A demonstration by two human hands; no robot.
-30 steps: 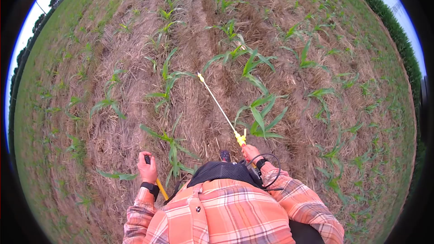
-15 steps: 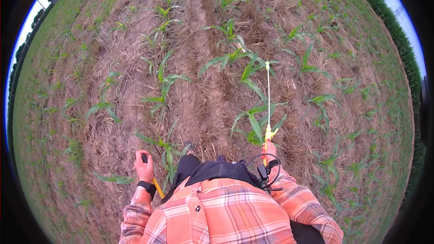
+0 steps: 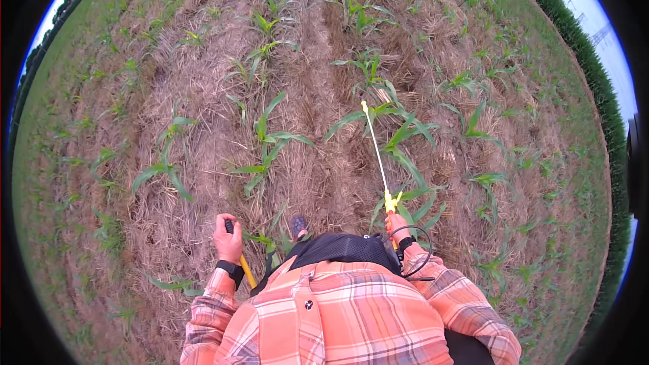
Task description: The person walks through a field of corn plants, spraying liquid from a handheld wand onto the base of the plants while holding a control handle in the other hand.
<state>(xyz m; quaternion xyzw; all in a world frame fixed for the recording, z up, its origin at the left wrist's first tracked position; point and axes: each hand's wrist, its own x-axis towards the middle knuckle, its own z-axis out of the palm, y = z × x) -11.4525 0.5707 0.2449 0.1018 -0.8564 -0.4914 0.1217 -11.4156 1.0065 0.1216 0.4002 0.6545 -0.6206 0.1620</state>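
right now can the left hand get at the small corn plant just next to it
Probably yes: the corn plant stands right beside the left hand, with nothing between them. But that hand is closed on the pump lever and would have to let go.

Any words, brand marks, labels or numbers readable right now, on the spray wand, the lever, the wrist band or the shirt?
None can be read.
The spray wand in the right hand is plain yellow and white, with no lettering showing.
The lever in the left hand, the wrist band and the plaid shirt show none either; any fine print is too small to tell.
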